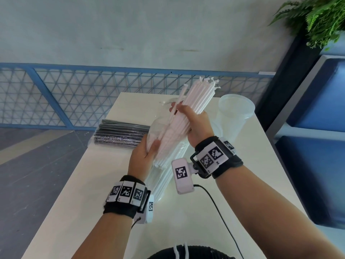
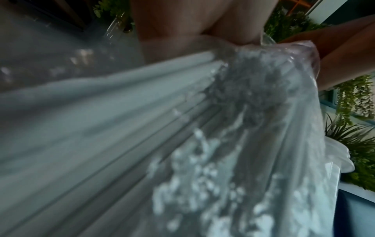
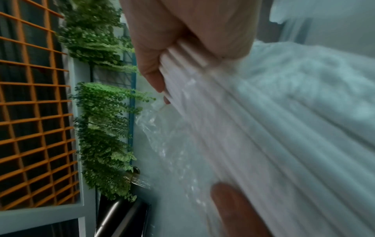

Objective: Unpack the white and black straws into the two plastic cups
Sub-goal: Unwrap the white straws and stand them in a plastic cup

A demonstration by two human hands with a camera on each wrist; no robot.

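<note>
A bundle of white straws (image 1: pixel 199 94) tilts up over the white table (image 1: pixel 84 212). My right hand (image 1: pixel 196 124) grips the bundle near its middle. The straws' lower part sits in a clear plastic bag (image 1: pixel 160 184), which my left hand (image 1: pixel 143 156) holds by its upper part. In the left wrist view the straws (image 2: pixel 101 128) run inside the crinkled bag (image 2: pixel 263 112). In the right wrist view my right hand (image 3: pixel 182 32) is wrapped round the straws (image 3: pixel 243 128). A wrapped pack of black straws (image 1: pixel 119 134) lies at the table's left edge. One clear plastic cup (image 1: pixel 236 111) stands at the far right.
A blue wire fence (image 1: pixel 74 94) runs behind the table. Dark blue furniture (image 1: pixel 317 118) stands to the right, with a green plant (image 1: pixel 317 19) above it. A black cable (image 1: pixel 216 206) trails across the table's near part.
</note>
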